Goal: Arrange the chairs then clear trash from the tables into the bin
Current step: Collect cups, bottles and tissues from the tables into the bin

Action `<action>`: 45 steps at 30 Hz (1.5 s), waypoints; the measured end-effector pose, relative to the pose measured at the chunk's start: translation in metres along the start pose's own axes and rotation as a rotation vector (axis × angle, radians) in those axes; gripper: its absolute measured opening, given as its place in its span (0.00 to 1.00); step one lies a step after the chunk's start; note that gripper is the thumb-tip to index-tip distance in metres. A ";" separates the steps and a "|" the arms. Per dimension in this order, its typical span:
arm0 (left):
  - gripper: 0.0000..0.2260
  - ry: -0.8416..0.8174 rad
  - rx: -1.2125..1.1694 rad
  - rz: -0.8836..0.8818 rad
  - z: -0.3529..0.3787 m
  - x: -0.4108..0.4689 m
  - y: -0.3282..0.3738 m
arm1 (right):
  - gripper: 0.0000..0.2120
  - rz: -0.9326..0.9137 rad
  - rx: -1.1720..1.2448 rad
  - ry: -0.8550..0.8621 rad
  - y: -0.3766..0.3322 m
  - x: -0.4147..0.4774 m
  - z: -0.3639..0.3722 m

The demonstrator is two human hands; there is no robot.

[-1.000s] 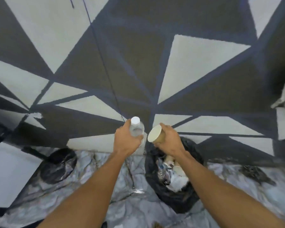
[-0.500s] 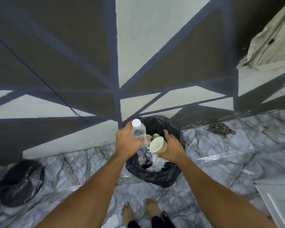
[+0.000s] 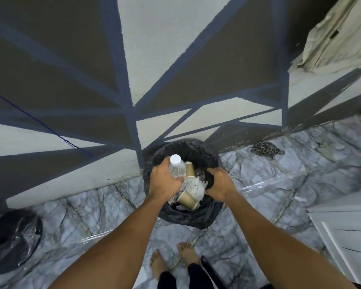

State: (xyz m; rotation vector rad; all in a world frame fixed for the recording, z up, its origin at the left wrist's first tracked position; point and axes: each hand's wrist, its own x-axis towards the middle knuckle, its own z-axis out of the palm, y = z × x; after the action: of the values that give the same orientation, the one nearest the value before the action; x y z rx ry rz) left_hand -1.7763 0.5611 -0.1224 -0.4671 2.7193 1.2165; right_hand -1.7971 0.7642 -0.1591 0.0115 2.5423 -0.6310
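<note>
I see my left hand (image 3: 164,180) clamped around the water bottle (image 3: 177,168) over the black-lined bin (image 3: 186,213) against the wall, while my right hand (image 3: 220,183) grips the bag's rim, paper cups (image 3: 187,200) already inside.

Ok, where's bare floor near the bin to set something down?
Bare marble floor lies left of the bin, and more between it and the chain. The bin's mouth is crowded with cups, paper and both hands.

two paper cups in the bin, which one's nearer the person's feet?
The paper cup on its side by the left wrist, at the bin's near edge. The other cup lies farther back, beside the water bottle.
</note>
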 end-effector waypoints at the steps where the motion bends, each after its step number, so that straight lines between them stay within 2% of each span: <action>1: 0.29 -0.006 -0.005 0.004 0.005 0.000 0.003 | 0.41 0.004 0.004 0.001 0.002 -0.001 -0.002; 5: 0.29 -0.048 -0.009 0.025 0.023 0.001 0.015 | 0.40 0.027 0.029 0.025 0.015 -0.006 -0.009; 9: 0.36 -0.218 0.141 0.084 0.037 -0.006 0.022 | 0.38 0.025 0.060 0.055 0.029 -0.010 -0.019; 11: 0.34 -0.257 0.184 0.081 0.039 -0.012 0.020 | 0.37 0.033 0.068 0.052 0.032 -0.011 -0.024; 16: 0.26 -0.214 0.153 0.033 0.015 -0.026 0.015 | 0.35 0.002 0.020 0.019 0.022 -0.013 -0.030; 20: 0.29 -0.075 0.132 -0.034 -0.028 -0.036 0.008 | 0.28 -0.142 0.002 0.008 -0.024 -0.013 -0.031; 22: 0.27 -0.010 0.141 -0.073 -0.058 -0.042 -0.003 | 0.24 -0.262 0.007 -0.006 -0.065 -0.015 -0.026; 29: 0.28 0.379 0.189 -0.264 -0.202 -0.136 -0.068 | 0.25 -0.826 -0.062 -0.158 -0.267 -0.080 0.037; 34: 0.21 0.628 0.190 -0.452 -0.279 -0.275 -0.139 | 0.22 -1.158 -0.140 -0.319 -0.379 -0.200 0.116; 36: 0.16 0.714 0.180 -0.495 -0.295 -0.339 -0.165 | 0.21 -1.263 -0.181 -0.389 -0.404 -0.255 0.152; 40: 0.11 0.850 0.169 -0.675 -0.308 -0.478 -0.212 | 0.18 -1.472 -0.295 -0.527 -0.431 -0.375 0.228; 42: 0.13 0.907 0.151 -0.751 -0.305 -0.545 -0.231 | 0.16 -1.553 -0.321 -0.588 -0.435 -0.435 0.263; 45: 0.22 1.018 0.064 -0.890 -0.292 -0.638 -0.251 | 0.20 -1.678 -0.378 -0.680 -0.428 -0.518 0.315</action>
State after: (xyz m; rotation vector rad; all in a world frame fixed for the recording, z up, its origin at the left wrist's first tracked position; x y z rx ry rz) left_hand -1.0885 0.3314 0.0469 -2.4645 2.4666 0.6836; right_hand -1.2517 0.3023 0.0399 -2.1292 1.4329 -0.4737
